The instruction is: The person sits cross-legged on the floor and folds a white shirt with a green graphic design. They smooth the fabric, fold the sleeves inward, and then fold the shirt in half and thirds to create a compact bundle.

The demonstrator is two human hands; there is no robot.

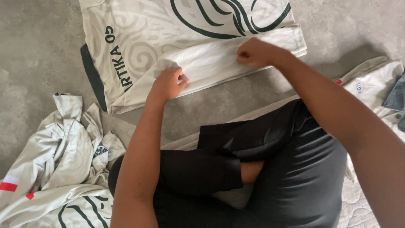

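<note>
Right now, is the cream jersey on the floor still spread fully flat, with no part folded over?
No: both the left hand and right hand press a folded-over strip of the cream jersey along its near edge.

Both arms are seen bare from the upper arm down to the wrist; no sleeves, watch, bracelet or rings are shown. The left hand and the right hand are uncovered, without gloves. The legs are clothed in black trousers of a smooth, faintly shiny fabric, creased at the knees, and a bare patch is left visible between the trouser folds.
</note>
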